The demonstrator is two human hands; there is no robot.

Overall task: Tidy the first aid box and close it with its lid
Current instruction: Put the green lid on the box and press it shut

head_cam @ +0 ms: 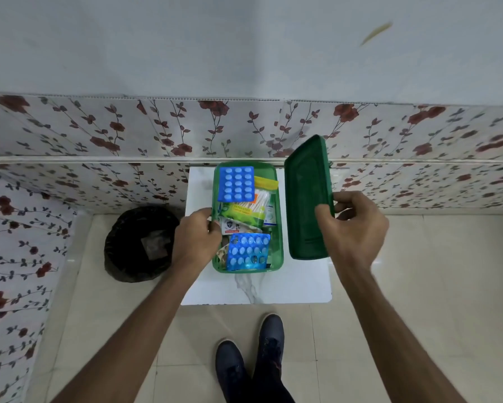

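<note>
Box (277, 228) sat open on the desk (296, 283); we pinched its left wall with our left hand (196, 237) to steady it, right hand (353, 228) gripping the lid (305, 199) alongside, probably for closing.

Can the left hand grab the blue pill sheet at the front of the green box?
Probably yes. The left hand rests on the open box's left rim, right beside the near blue pill sheet, which lies on top uncovered. The right hand holds the lid off to the side.
</note>
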